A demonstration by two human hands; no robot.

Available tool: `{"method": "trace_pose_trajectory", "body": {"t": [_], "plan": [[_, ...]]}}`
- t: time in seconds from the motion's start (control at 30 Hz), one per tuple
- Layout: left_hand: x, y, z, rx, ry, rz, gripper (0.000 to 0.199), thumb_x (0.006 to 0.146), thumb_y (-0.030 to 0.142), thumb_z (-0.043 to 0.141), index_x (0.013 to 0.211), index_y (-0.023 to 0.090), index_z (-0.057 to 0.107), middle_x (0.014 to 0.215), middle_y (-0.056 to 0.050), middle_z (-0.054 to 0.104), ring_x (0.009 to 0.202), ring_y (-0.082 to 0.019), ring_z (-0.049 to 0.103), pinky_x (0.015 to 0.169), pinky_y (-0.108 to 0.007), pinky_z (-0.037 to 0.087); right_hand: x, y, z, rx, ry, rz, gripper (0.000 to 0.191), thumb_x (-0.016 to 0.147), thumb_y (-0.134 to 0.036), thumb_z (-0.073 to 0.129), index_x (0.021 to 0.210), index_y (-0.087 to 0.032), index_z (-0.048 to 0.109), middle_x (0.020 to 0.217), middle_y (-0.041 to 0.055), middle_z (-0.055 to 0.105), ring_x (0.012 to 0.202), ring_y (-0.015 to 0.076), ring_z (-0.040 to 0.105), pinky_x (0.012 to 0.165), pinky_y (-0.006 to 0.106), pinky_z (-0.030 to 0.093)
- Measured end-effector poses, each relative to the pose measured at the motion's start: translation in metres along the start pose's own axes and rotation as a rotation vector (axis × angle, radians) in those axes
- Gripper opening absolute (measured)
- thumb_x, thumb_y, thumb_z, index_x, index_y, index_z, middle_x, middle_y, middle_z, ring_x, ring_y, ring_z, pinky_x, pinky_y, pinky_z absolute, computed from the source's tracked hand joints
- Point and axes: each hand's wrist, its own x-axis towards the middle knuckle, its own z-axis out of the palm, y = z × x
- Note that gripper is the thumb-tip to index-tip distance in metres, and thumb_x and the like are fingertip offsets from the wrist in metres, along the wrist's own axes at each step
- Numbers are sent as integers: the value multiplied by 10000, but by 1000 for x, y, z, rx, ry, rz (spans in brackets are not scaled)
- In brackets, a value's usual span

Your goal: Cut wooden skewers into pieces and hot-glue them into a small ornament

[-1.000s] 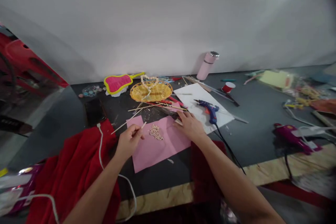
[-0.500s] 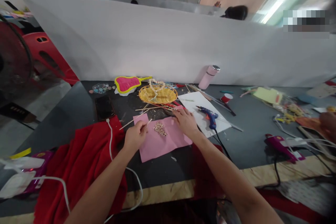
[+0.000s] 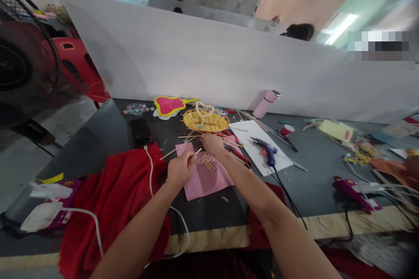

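My left hand (image 3: 180, 169) is closed on a thin wooden stick (image 3: 198, 151), whose pale end pokes out past the fingers over the pink sheet (image 3: 201, 187). A small pile of short cut stick pieces (image 3: 208, 162) lies on that sheet. Just in front of the yellow woven basket (image 3: 206, 121), my right hand (image 3: 213, 144) is lowered among loose thin sticks (image 3: 188, 136). Its fingers are bent together, and what they pinch is hidden. Beside the right wrist lie red-handled pliers (image 3: 241, 157), partly covered by the forearm.
A blue glue gun (image 3: 269, 152) rests on white paper (image 3: 250, 130). Behind stand a pink bottle (image 3: 266, 103) and a pink-and-yellow padded piece (image 3: 170, 105). At left are a phone (image 3: 141, 131), red cloth (image 3: 127, 187) and cables. A white partition (image 3: 203, 61) closes off the back.
My right hand has moved left from the pink sheet's right side to the sticks by the basket, uncovering the red-handled pliers. My left hand keeps its stick. The view has shifted slightly.
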Motion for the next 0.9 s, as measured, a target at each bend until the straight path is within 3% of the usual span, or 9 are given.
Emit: {"method": "trace_pose_trajectory", "body": {"t": [0.17, 0.33, 0.47, 0.7, 0.9], "plan": [[0, -1, 2, 52, -2, 8, 189, 849, 272, 430, 911, 219, 601, 785, -24, 692, 692, -160, 631, 603, -230, 372, -15, 10, -10, 37, 38, -33, 244, 930, -238, 339, 1047, -162, 540, 1054, 133, 597, 914, 203, 601, 739, 296, 442], [1, -2, 5, 128, -33, 32, 207, 858, 306, 415, 944, 228, 586, 814, -24, 702, 718, -183, 643, 605, -247, 372, -59, 30, -16, 117, 53, -115, 209, 927, -233, 360, 980, -181, 556, 1005, 60, 614, 916, 142, 579, 781, 229, 407], [-1, 2, 7, 232, -124, 32, 223, 866, 319, 396, 974, 236, 572, 817, -30, 699, 748, -197, 647, 624, -258, 388, -87, 39, -6, 215, 69, -148, 176, 908, -218, 398, 931, -177, 567, 964, 46, 616, 894, 139, 582, 756, 220, 406], [-3, 5, 9, 362, -164, 119, 353, 794, 412, 529, 1085, 211, 521, 1066, -73, 639, 979, -234, 583, 770, -293, 419, -93, 47, 18, 403, 109, -173, 190, 896, -176, 400, 1001, -173, 559, 999, 56, 616, 894, 141, 586, 807, 244, 416], [1, 1, 7, 379, -188, 110, 438, 759, 429, 581, 1128, 209, 500, 1109, -82, 617, 1017, -250, 563, 801, -320, 428, -97, 59, 20, 490, 160, -184, 184, 891, -180, 403, 971, -171, 568, 969, 53, 612, 879, 142, 585, 802, 246, 424]]}}
